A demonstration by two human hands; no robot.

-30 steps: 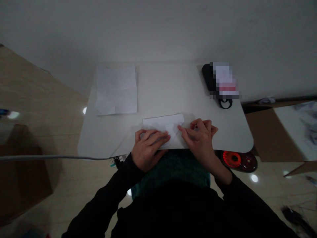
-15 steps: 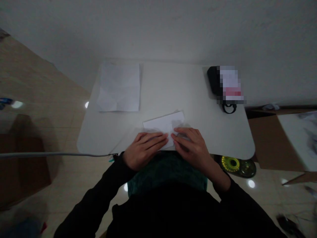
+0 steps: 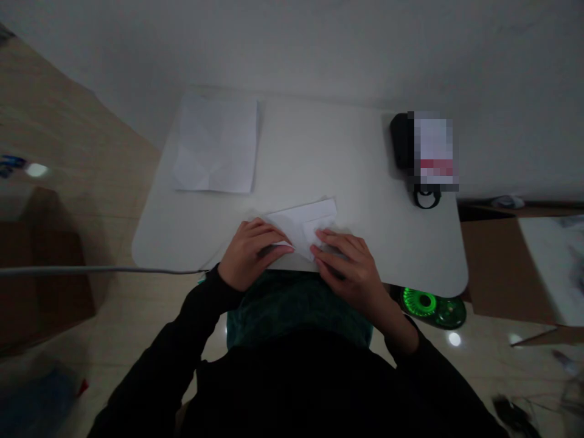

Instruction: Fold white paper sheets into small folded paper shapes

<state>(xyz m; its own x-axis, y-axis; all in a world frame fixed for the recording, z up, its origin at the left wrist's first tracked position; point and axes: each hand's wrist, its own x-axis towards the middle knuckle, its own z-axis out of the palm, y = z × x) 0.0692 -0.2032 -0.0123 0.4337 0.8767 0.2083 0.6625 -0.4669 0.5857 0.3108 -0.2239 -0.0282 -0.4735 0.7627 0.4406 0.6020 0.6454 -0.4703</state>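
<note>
A folded white paper [image 3: 298, 222] lies at the near edge of the white table [image 3: 319, 146]. My left hand [image 3: 255, 249] grips its left part, thumb below and fingers above. On the paper's right part rest the fingertips of my right hand [image 3: 349, 261], fingers slightly apart and pressing it down. Part of the paper is hidden under both hands. A larger creased white sheet [image 3: 216, 146] lies flat at the table's back left.
At the back right are a black case [image 3: 401, 143] and a blurred white and red item [image 3: 435, 146]. A grey cable [image 3: 100, 270] runs in from the left. Cardboard boxes stand at both sides; a green-lit fan [image 3: 420, 301] is below the right edge.
My left hand has moved left, away from my right hand, and now pinches the paper's left part. More of the folded paper shows. The view has shifted slightly. The fan's light turned from yellow to green.
</note>
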